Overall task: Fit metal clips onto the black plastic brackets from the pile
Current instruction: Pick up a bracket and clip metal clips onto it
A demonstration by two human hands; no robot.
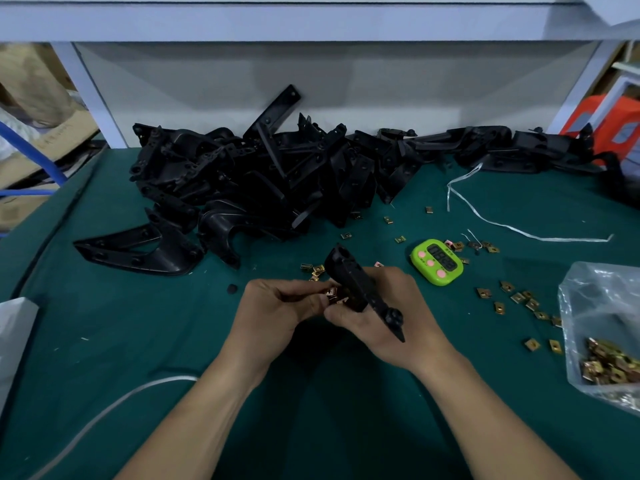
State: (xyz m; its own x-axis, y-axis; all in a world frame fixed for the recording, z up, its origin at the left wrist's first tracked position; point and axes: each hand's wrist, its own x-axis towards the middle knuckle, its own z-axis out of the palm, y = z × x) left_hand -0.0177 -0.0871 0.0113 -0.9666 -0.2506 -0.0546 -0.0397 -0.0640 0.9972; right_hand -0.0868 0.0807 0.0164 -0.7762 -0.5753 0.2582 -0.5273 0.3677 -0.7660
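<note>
Fingers (320,301) of the left hand (277,306) pinch a metal clip (334,293) against the black bracket (360,289) gripped in the right hand (384,317), near the table (311,393) centre; apparently half-seated, it could slip off if pushed crooked.

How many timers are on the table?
1: a green timer on the green table, right of the hands, between the bracket pile and the clip bag.

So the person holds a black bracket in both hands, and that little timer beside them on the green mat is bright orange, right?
Not quite. The timer is bright green with pink buttons, not orange; the head view shows it on the green mat just beyond the right hand. The rest stands: the left hand and right hand hold a black bracket.
</note>
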